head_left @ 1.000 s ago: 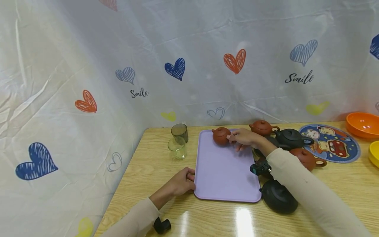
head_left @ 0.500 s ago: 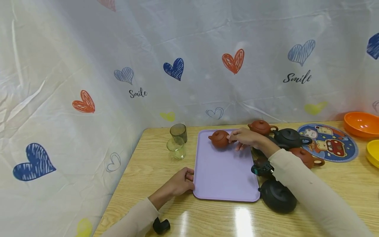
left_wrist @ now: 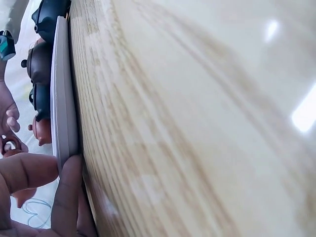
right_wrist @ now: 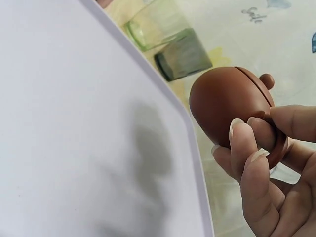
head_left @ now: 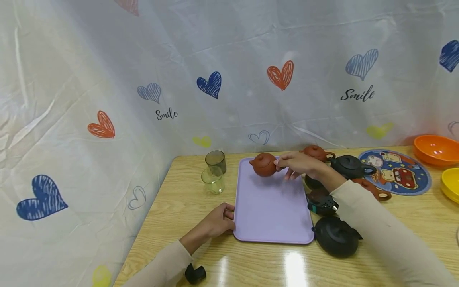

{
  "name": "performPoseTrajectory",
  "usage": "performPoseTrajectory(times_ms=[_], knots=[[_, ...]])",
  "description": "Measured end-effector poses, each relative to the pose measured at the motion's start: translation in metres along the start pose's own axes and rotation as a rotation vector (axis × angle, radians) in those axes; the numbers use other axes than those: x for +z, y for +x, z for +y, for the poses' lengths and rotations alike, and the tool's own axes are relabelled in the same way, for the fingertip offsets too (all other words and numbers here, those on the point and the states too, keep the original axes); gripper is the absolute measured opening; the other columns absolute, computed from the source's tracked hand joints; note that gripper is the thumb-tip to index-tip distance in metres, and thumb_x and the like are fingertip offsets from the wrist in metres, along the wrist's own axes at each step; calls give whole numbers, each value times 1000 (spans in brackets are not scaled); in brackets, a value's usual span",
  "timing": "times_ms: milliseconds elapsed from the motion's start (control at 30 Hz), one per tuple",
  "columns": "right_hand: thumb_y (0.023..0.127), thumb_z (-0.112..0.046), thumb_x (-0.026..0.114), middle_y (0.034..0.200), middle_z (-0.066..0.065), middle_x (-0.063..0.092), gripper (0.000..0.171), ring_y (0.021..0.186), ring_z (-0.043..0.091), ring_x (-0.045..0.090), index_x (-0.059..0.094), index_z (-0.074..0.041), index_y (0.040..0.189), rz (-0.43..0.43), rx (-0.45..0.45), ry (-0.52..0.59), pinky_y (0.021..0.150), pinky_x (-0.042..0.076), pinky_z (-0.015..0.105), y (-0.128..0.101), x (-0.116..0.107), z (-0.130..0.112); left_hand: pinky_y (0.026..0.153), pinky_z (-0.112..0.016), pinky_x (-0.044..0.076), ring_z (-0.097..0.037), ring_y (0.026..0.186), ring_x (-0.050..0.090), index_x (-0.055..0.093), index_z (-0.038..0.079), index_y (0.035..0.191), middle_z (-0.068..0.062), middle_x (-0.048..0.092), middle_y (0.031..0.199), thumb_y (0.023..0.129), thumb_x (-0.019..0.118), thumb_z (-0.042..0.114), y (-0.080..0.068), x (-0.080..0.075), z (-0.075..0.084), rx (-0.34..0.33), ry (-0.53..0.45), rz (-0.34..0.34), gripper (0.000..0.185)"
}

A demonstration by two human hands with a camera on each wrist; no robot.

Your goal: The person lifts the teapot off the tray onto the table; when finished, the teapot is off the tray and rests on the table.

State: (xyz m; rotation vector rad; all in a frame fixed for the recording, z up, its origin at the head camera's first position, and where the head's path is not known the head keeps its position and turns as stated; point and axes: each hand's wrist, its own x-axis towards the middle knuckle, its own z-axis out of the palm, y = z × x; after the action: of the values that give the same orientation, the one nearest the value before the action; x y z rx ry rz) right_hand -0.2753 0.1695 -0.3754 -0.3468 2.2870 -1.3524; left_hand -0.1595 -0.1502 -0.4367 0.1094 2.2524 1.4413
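My right hand (head_left: pixel 298 164) pinches a small reddish-brown clay teapot (head_left: pixel 263 164) by its loop handle, thumb on top and fingers curled through and beneath. The teapot hangs over the far left part of a lilac tray (head_left: pixel 272 211), its spout pointing left; the right wrist view shows its lid knob and a shadow cast on the tray. At the tray's near left edge, my left hand (head_left: pixel 218 220) grips the rim. In the left wrist view, the thumb and fingers of that hand close on the tray's rim (left_wrist: pixel 63 94) from both sides.
Several teapots crowd the tray's right side, including a brown one (head_left: pixel 314 152), a black one (head_left: pixel 347 165) and a nearer black one (head_left: pixel 335 237). Left of the tray stand a dark glass (head_left: pixel 215 161) and a green glass cup (head_left: pixel 214 182). Rightward are a round mat (head_left: pixel 405 171) and an orange bowl (head_left: pixel 435 149).
My right hand has shifted the teapot slightly leftward over the tray, lifting it a little in the last half second. The left hand stays at the tray's edge.
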Motion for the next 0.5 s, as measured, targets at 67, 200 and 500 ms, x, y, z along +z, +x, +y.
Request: performPoseTrajectory(times_ms=[67, 200, 500], knots=[[102, -34, 55, 118, 14, 62, 37, 74, 18, 66, 67, -1, 111, 4, -9, 4, 67, 56, 30, -3, -1, -3, 75, -34, 61, -19, 87, 59, 45, -9, 133, -16, 55, 106, 75, 66, -5, 0, 0, 0, -2, 0, 2, 61], [101, -36, 55, 119, 14, 62, 39, 74, 19, 65, 67, 0, 112, 17, -24, 12, 66, 55, 31, -9, -1, -9, 75, -35, 61, -20, 88, 58, 45, -8, 134, -16, 54, 106, 76, 66, -5, 0, 0, 0, -4, -1, 5, 62], [102, -36, 54, 123, 16, 59, 39, 74, 19, 64, 66, 0, 112, 44, -48, 26, 63, 55, 31, -20, -4, -14, 75, -36, 61, -20, 89, 58, 44, -8, 134, -16, 53, 107, 77, 65, -5, 0, -1, -1, 3, -1, -1, 61]])
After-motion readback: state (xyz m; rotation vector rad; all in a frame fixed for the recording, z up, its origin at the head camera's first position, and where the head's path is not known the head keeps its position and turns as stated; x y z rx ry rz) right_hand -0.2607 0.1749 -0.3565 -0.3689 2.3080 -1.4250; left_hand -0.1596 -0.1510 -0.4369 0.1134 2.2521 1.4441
